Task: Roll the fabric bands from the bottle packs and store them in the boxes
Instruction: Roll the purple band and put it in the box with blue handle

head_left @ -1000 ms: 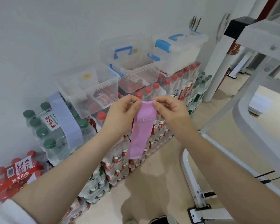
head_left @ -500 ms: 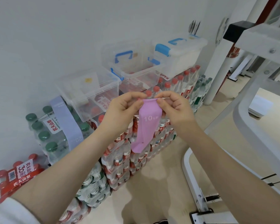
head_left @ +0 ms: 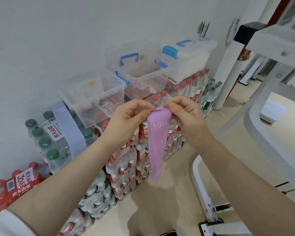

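Both hands are raised in front of the stacked bottle packs (head_left: pixel 126 159). The left hand (head_left: pixel 128 120) and the right hand (head_left: pixel 186 116) are close together, each pinching the top edge of the pink fabric band (head_left: pixel 157 142) between thumb and fingers. The band hangs straight down from this grip, free of any surface, with the marking "10" visible near its top.

A second band, pale lavender (head_left: pixel 66 128), is wrapped around the pack of green-capped bottles (head_left: pixel 46 142) at the left; it carries the marking "20".

3 clear storage boxes sit on top of the packs: an open box without a lid (head_left: pixel 92 97) at the left, an open box with blue handle (head_left: pixel 140 68) in the middle, and a closed box with blue latch (head_left: pixel 189 53) at the right.
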